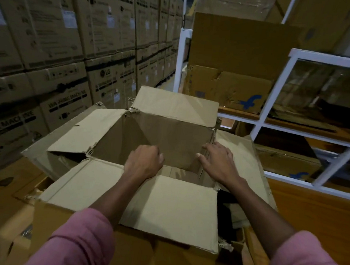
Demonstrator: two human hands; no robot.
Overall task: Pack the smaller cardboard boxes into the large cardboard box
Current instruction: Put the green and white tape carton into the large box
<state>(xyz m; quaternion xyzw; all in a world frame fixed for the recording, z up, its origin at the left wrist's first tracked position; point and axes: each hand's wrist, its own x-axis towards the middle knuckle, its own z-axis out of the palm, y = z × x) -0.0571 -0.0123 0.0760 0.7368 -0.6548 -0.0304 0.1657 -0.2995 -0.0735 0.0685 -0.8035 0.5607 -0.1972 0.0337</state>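
Pink rolled sleeves (pixel 86 235) are seen nearest; beyond them the large open brown cardboard box (pixel 165 205) is entered. Its near flap edge is gripped by the curled left hand (pixel 144 162); the right hand (pixel 217 158) is laid loosely spread against its right wall.

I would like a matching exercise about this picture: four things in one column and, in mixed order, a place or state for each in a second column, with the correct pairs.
Things:
1. left hand
2. right hand
3. large box
4. washing machine cartons

Places or states:
A. stacked high along the left side
B. fingers spread flat on the box's right wall and flap
C. open, all four flaps folded outward
D. fingers curled, over the near edge of the opening

Pairs: 1-D, 2-B, 3-C, 4-A
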